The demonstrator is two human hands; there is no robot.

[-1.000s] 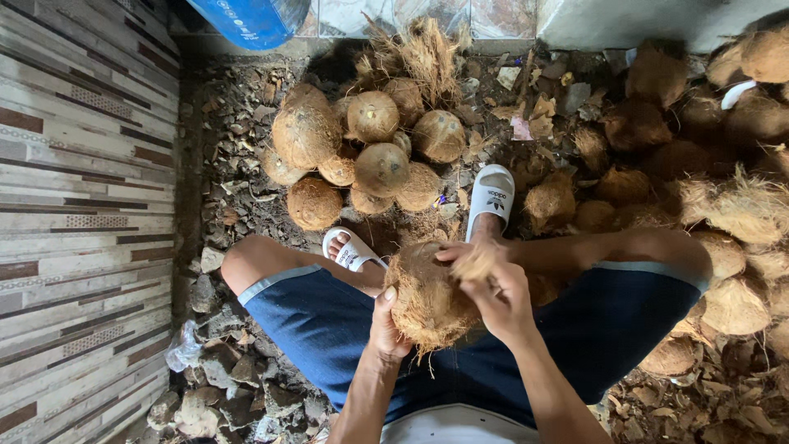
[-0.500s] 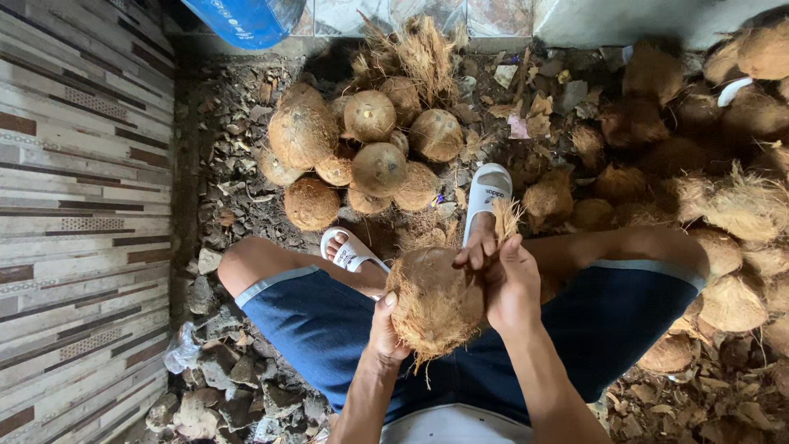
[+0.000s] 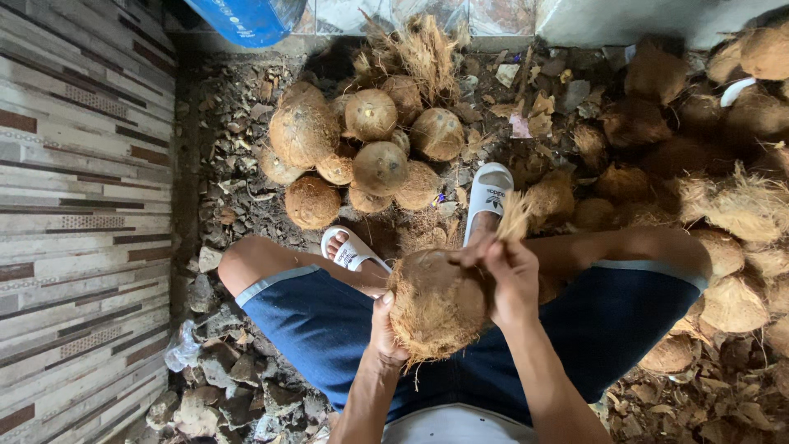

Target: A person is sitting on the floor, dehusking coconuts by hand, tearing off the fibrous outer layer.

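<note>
Head view: right hand (image 3: 509, 275) has lifted, its grip pinching a freshly torn fibre tuft (image 3: 515, 215); left hand (image 3: 386, 329), grip spread, cradles the coconut (image 3: 436, 300), now barer.

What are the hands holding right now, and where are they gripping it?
The left hand cups the coconut at its lower left side; the right hand pinches a husk fibre tuft at its top.

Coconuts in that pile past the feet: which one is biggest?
The coconut at the pile's left end, by the tiled wall: bulkier and more elongated than the small round ones beside it.
</note>
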